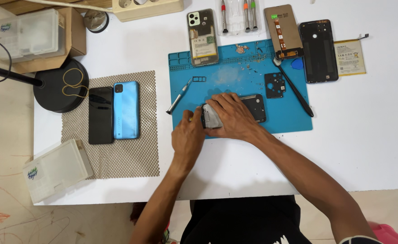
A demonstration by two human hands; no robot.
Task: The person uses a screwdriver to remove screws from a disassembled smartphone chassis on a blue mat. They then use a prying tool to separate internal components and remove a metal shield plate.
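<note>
Pressing down near the frame's centre, the right hand (233,118) lay flat over the opened phone body (248,108) on the blue mat (289,119), pinning it. The left hand (187,138) was closed around a small tool, its tip at the phone's left end. A firm, still hold and shallow prying seemed wise.

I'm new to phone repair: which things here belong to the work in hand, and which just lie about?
In hand: left hand, right hand, opened phone, blue mat.

Lying about: blue phone, black phone, battery, plastic boxes, tweezers.
</note>
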